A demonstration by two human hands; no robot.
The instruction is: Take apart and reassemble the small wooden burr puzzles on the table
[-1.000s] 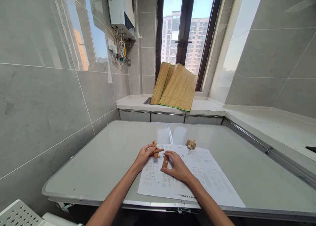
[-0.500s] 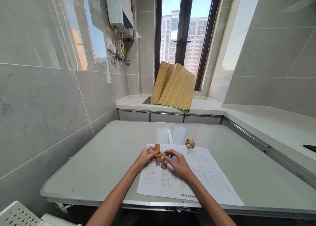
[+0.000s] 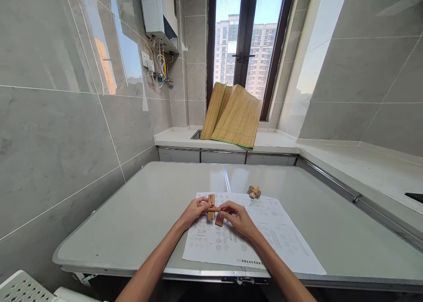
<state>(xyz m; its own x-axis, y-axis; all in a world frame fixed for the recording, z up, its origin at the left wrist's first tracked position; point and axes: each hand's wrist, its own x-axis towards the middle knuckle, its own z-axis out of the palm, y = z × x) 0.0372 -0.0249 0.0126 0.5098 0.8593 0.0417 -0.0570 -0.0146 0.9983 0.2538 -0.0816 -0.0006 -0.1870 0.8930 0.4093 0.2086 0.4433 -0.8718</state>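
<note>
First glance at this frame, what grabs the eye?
Both hands meet mid-table: the left hand and right hand pinch crossed wooden puzzle pieces just above a printed sheet on the grey table. At the sheet's far edge sits a small assembled wooden puzzle. A bamboo mat leans against the window at the back.

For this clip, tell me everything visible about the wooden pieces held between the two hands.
The wooden pieces are short square bars of light brown, bare-looking wood. One stands roughly upright, a second crosses it level, and a third slants down at the lower right. The left hand grips them from the left; the right hand pinches them from the right. They sit over the printed sheet; whether they touch it cannot be told.
</note>
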